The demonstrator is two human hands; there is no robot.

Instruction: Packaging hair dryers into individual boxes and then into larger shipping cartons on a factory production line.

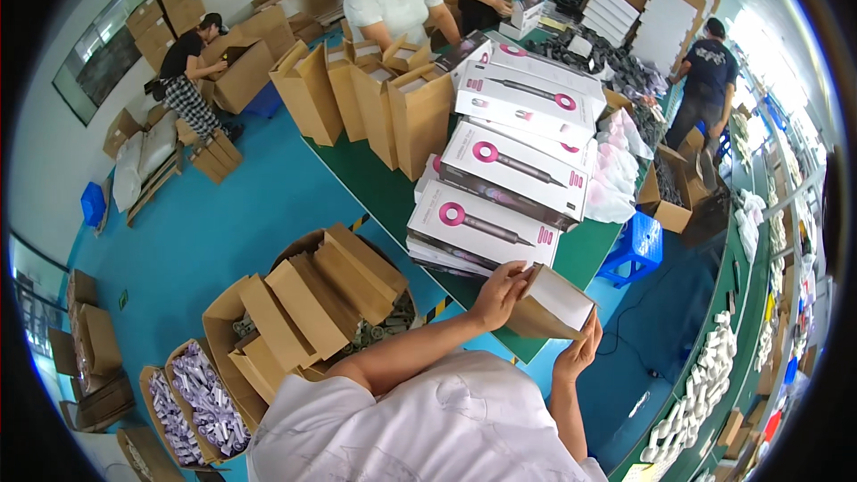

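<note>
A small brown cardboard box [538,314] with a white inner face is held between my two hands, at the near end of the green table. My left hand [501,295] grips its left upper edge, fingers bent over the rim. At its right lower corner, my right hand [578,353] pinches the edge; part of those fingers is hidden. Just beyond the box lie stacked white hair dryer cartons [486,219], each printed with a pink-ringed dryer. More such cartons [527,94] are piled farther back.
Several open brown boxes [420,120] stand on the table's far left. Left of me, a large carton [223,321] holds folded cardboard sleeves; bins of purple-white parts [210,397] sit beside it. A blue stool [634,248] is to the right. A person in white [393,9] works across the table.
</note>
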